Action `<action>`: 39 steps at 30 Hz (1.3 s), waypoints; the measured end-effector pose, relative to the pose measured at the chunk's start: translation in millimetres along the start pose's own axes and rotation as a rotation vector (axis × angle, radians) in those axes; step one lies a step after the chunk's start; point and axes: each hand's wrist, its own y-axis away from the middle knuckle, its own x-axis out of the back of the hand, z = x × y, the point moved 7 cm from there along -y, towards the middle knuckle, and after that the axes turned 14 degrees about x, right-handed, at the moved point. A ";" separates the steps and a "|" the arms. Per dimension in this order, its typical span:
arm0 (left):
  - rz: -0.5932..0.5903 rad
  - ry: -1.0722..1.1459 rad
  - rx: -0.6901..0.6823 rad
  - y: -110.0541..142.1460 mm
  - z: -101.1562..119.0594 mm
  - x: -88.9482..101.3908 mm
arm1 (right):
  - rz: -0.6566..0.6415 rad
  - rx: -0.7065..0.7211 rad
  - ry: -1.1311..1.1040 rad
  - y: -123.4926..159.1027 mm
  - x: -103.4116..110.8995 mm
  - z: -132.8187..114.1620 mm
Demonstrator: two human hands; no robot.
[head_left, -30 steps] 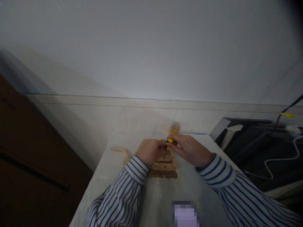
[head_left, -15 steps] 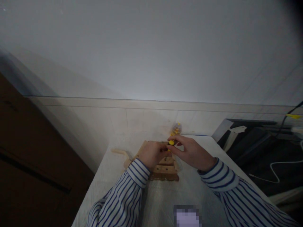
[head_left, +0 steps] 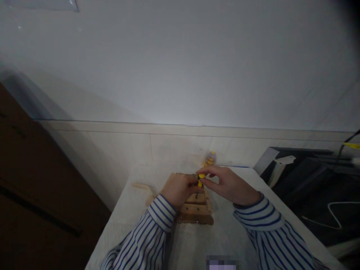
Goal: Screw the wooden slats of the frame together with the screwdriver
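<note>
My left hand [head_left: 181, 189] and my right hand [head_left: 226, 184] meet over the table, fingers closed in a pinch. Between their fingertips is a small yellow-and-black piece [head_left: 201, 176], too small to make out further. A second bit of yellow shows just below it, by my left fingers; I cannot tell whether it is one piece or two. Under my hands lies a tapered wooden board [head_left: 195, 208] with stepped slats, small dark holes and a darker brown bottom edge. My left hand covers much of its left side.
Behind my hands stands a small clear container [head_left: 210, 157] with yellow things inside. A pale wooden stick-like part [head_left: 142, 186] lies left of the board. Dark flat panels [head_left: 306, 176] and a white cable [head_left: 334, 215] are to the right. A brown cabinet [head_left: 42, 180] stands left, a wall behind.
The camera has tipped up slightly, so everything sits lower in view. The yellow-and-black piece has turned between my fingers, and more yellow shows below it.
</note>
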 end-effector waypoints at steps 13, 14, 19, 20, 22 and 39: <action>-0.030 0.007 -0.138 -0.6 3.1 -6.6 | 0.017 -0.005 -0.004 5.2 -1.0 7.7; -0.026 0.001 -0.146 -0.4 4.2 -6.0 | 0.013 0.000 0.000 5.4 -1.3 8.1; -0.019 -0.017 -0.174 0.0 10.2 -5.5 | 0.008 0.024 0.023 5.8 -1.0 7.3; -0.022 -0.019 -0.177 -0.1 11.3 -5.9 | 0.009 0.027 0.030 5.9 -0.9 7.2; -0.024 -0.014 -0.178 -0.3 13.2 -6.2 | 0.008 0.033 0.038 6.1 -1.1 7.2; 0.022 0.126 -0.057 -1.7 2.3 1.1 | 0.104 0.058 0.040 6.5 1.7 2.7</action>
